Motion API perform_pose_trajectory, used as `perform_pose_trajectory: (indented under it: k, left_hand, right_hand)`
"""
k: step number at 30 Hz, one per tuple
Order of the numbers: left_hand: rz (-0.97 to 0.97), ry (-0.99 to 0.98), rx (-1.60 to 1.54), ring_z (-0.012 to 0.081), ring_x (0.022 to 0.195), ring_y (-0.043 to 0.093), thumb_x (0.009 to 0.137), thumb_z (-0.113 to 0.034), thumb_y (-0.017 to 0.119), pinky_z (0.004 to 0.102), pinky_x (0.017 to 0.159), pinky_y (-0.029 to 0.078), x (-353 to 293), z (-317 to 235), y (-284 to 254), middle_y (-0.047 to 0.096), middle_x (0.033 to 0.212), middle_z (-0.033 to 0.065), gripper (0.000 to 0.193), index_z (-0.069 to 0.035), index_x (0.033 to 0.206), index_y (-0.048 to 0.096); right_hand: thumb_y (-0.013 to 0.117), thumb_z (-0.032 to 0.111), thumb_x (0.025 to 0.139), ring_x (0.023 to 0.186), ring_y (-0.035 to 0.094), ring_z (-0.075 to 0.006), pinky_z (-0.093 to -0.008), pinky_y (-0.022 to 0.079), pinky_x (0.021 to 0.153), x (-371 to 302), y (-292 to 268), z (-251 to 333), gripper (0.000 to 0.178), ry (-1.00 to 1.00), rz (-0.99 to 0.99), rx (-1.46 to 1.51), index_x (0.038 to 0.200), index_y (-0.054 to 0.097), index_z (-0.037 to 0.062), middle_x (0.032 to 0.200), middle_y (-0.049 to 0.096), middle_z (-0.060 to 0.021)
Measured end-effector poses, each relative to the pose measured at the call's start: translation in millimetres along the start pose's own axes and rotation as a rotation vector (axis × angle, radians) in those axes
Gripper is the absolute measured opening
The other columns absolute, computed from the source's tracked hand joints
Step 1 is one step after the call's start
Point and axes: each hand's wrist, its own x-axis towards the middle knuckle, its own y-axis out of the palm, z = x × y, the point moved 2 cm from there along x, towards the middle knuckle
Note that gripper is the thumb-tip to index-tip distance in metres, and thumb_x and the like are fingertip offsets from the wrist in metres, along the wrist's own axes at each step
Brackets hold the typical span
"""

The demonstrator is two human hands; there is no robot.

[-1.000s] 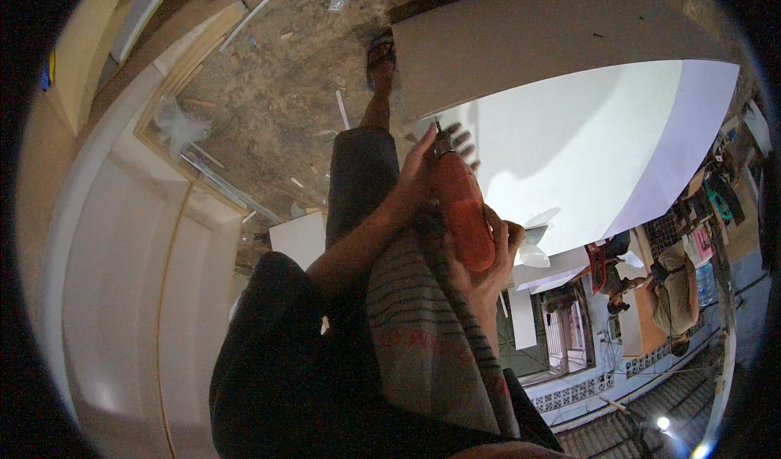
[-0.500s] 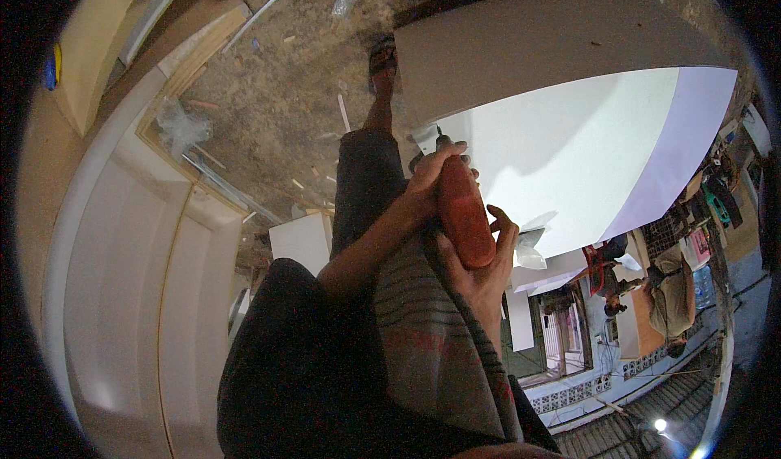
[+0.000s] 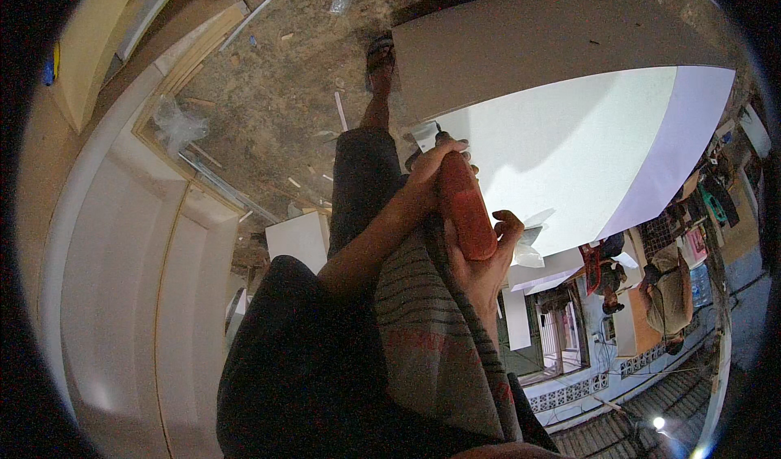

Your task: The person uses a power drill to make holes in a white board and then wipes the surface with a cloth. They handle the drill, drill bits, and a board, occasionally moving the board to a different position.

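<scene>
An orange-red power drill (image 3: 468,211) with a black nose and a thin bit points away from me, over the near corner of a large white panel (image 3: 569,150). My left hand (image 3: 431,169) is closed round the front of its body, just behind the nose. At the rear end, my right hand (image 3: 480,268) grips it from below, with a finger curled up beside the body. Its handle and the fingers underneath are hidden. The bit's tip lies near the panel edge; I cannot tell whether it touches.
Crumpled clear plastic (image 3: 530,252) lies on the panel's edge right of my hand. A pale cabinet frame (image 3: 122,272) stands at left. Offcuts and plastic scraps litter the dirt floor (image 3: 285,77). Two people (image 3: 667,300) are in the background at right.
The drill's rear end and my right hand have shifted slightly up in the picture. Both hands keep their hold on the drill.
</scene>
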Motion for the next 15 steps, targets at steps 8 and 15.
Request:
perform_pose_trajectory:
  k: [8,15]
  left_hand:
    - [0.026,-0.008,-0.001,0.022,0.062,0.058,0.081,-0.02,0.065,0.0382,0.064,0.053,8.3,-2.5,-4.8,0.055,0.072,0.0102,0.023,-0.004,0.084,0.05]
    - [0.052,-0.021,-0.003,0.0209,0.067,0.058,0.083,-0.022,0.064,0.0368,0.067,0.053,3.8,-4.5,-0.1,0.054,0.074,0.0093,0.023,-0.004,0.084,0.05]
  right_hand:
    - [0.079,0.03,0.071,0.078,0.052,-0.0245,-0.0336,0.045,0.071,5.6,1.5,3.9,0.067,-0.024,0.003,-0.005,0.112,0.037,-0.0022,0.088,0.049,-0.0155]
    - [0.078,0.035,0.07,0.081,0.055,-0.0313,-0.039,0.047,0.072,6.3,5.7,-7.9,0.067,-0.057,0.005,-0.033,0.109,0.039,-0.0021,0.096,0.047,-0.0182]
